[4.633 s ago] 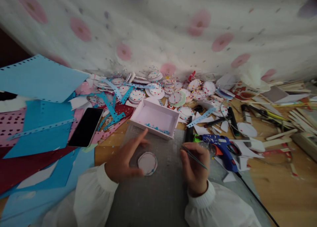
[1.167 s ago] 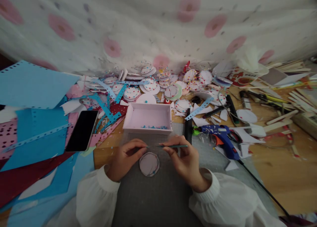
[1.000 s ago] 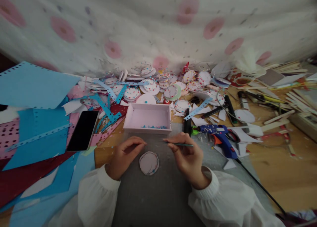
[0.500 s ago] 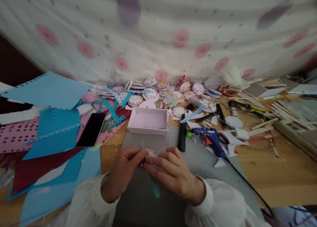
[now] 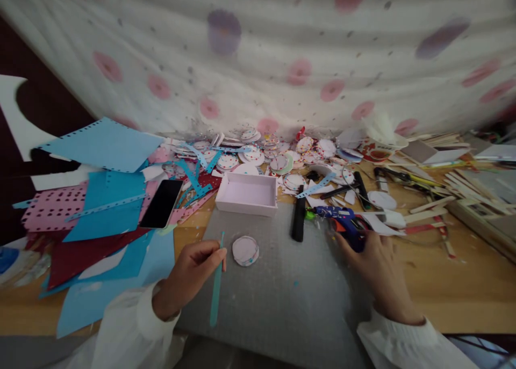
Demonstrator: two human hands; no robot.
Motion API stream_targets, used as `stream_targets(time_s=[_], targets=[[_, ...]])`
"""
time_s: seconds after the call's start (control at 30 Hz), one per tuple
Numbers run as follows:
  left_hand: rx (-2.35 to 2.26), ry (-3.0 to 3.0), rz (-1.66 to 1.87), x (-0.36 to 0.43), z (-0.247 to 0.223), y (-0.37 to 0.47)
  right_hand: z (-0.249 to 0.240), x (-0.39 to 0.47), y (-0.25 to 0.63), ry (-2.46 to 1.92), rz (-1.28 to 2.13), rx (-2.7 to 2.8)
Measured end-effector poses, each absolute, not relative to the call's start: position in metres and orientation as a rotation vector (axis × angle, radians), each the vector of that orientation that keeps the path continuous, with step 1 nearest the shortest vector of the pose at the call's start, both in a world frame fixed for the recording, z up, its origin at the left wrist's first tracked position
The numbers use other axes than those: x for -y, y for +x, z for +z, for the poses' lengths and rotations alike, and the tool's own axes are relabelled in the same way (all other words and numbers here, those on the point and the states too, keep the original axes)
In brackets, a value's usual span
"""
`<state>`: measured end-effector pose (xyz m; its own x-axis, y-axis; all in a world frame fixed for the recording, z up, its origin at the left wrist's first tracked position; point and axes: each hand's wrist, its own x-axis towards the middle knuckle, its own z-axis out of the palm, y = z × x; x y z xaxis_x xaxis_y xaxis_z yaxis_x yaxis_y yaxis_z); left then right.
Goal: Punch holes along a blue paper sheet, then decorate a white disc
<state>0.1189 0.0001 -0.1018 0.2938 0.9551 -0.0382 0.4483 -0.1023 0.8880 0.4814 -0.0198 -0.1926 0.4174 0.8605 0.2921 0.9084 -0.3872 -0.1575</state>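
Between the thumb and fingers of my left hand (image 5: 192, 272) is a thin teal stick (image 5: 215, 299), its wide end pointing down toward me. A round white disc (image 5: 245, 251) with a raised, speckled rim lies on the grey mat (image 5: 274, 294), just right of that hand and touched by neither. On the right, my right hand (image 5: 379, 267) has its thumb and fingers around the handle of a blue hot glue gun (image 5: 349, 224) with an orange trigger. The gun's green nozzle points left, by a black bar (image 5: 298, 213).
A white open box (image 5: 246, 194) stands behind the disc. Decorated discs (image 5: 253, 154) are heaped along the curtain. Left lie a black phone (image 5: 162, 203) and blue sheets (image 5: 105, 143). Wooden sticks (image 5: 470, 192) and a paper cup (image 5: 377, 149) are at the right.
The disc, held in both hands before, now lies on the mat. My right hand has moved right to the glue gun. My left hand keeps the teal stick, slightly further left.
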Motion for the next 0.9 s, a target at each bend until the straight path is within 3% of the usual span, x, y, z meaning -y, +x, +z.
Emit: stream_targets(time_s=[0.27,0.5,0.7,0.9], targets=[[-1.245,1.717,0.757,-0.002,-0.108,0.111,-0.197,0.001,0.478,-2.335,-0.144,1.425],[-1.039,1.641,0.766,-0.033,-0.133,0.123,-0.164,0.005,0.478,-2.084,-0.139,1.109],[-0.883,1.528,0.671,-0.052,-0.149,0.140,-0.147,-0.026,0.418,-1.651,-0.021,1.156],[-0.847,1.516,0.594,-0.058,-0.163,0.141,-0.173,-0.036,0.368,-1.492,0.090,1.363]])
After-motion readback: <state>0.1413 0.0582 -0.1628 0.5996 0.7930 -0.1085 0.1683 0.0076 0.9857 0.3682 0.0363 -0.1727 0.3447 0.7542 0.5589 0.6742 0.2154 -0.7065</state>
